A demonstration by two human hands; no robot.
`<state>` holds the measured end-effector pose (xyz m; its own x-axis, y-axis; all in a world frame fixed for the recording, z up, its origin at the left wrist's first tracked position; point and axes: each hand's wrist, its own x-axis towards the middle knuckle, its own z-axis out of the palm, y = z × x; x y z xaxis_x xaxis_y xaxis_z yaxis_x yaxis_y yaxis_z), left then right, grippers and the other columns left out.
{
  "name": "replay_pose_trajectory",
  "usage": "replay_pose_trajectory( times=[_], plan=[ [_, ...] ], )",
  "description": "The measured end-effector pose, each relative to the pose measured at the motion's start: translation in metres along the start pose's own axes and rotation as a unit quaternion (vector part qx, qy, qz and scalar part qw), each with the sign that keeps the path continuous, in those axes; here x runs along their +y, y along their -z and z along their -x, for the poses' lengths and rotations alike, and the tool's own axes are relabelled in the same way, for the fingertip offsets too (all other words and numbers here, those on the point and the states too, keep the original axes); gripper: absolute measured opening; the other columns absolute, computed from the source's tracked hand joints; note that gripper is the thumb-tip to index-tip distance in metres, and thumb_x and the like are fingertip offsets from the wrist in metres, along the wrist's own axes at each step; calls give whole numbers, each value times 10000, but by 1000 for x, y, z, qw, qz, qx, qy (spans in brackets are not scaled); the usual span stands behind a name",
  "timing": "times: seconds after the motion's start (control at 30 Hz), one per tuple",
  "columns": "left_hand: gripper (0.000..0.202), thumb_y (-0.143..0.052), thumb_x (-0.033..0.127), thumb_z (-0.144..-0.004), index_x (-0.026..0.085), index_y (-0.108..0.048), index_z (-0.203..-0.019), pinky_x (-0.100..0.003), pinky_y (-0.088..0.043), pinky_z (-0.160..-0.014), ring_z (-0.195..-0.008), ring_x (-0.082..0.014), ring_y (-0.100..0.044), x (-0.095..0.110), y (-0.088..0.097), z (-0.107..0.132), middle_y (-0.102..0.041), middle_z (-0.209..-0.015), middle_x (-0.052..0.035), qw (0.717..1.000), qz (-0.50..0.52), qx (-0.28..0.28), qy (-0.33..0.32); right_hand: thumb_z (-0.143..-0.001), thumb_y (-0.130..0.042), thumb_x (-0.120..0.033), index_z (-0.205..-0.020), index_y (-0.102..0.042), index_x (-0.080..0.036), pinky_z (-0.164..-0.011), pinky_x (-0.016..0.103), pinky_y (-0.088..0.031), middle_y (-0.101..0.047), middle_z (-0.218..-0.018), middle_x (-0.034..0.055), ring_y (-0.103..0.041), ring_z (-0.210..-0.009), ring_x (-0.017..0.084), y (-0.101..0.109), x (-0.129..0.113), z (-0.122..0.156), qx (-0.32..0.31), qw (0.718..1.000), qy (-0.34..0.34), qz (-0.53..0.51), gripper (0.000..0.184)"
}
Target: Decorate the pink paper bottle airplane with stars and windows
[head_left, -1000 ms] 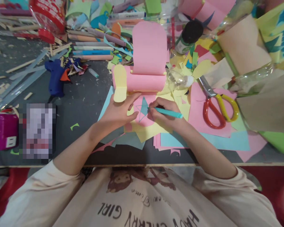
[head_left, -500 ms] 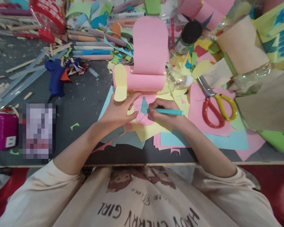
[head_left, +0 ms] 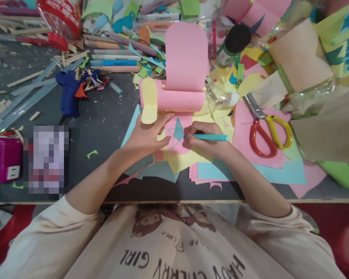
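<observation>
- Teal marker (head_left: 211,137) clamped between fingers of right hand (head_left: 203,135)
- Pink paper (head_left: 180,147) (star (head_left: 178,130) part-filled), tip contact unclear
- Left hand (head_left: 147,135) alongside, thumb and forefinger apart

From the wearer's head, the single view looks forward and down at close range: shirt (head_left: 174,248) nearest, left hand (head_left: 147,133) and right hand (head_left: 205,136) mid-view, tabletop (head_left: 84,128) stretching far.

Pen (head_left: 212,137) turned slightly
Its back end, beyond the right hand (head_left: 204,129), has swung away from the shirt (head_left: 104,244); it now lies more nearly sideways.
</observation>
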<state>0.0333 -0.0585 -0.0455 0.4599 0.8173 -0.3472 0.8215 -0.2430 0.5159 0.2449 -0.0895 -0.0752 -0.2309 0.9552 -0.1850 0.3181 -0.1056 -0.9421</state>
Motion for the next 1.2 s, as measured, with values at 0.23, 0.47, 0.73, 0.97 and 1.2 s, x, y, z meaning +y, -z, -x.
replay_pose_trajectory(
  times=[0.23,0.47,0.73,0.97,1.2],
  plan=[
    [600,-559,287,-900,261,-458,-1491,-309,-479,-836,-773,-177,-561,-2,-1,-1,-584,-900,-14,1000,1,7,-11,-716,-607,-161,-617,-517,-217,-565,286,-403,-614,-660,-12,-544,-603,134,-1,0,1,0,1000,-7,-4,145],
    [606,-554,289,-908,257,-453,-1505,-315,-480,-844,-769,-175,-563,0,0,-1,-573,-909,-13,1000,-3,-2,-2,-741,-680,-256,-659,-599,-208,-567,285,-431,-654,-694,4,-547,-607,134,2,-5,1,-41,998,-17,-40,125],
    [621,-579,306,-907,284,-451,-1514,-300,-469,-860,-807,-180,-582,-4,-3,-2,-597,-929,-8,1000,1,0,-10,-819,-686,-544,-730,-629,-241,-595,302,-490,-639,-632,-5,-593,-595,146,3,-16,3,37,997,21,-70,321],
    [623,-574,330,-917,280,-438,-1523,-336,-460,-934,-784,-172,-576,-7,-4,-3,-597,-939,2,1000,1,0,-31,-766,-674,-349,-724,-615,-221,-580,288,-419,-617,-644,-14,-521,-581,128,-17,-15,13,-5,1000,1,-26,148],
    [597,-592,315,-925,298,-451,-1505,-325,-460,-926,-819,-190,-587,-6,-4,-2,-560,-879,11,1000,0,5,-27,-769,-637,-253,-722,-599,-212,-570,268,-379,-571,-632,-38,-475,-576,110,-18,-12,11,1,1000,6,13,73]
  ],
)
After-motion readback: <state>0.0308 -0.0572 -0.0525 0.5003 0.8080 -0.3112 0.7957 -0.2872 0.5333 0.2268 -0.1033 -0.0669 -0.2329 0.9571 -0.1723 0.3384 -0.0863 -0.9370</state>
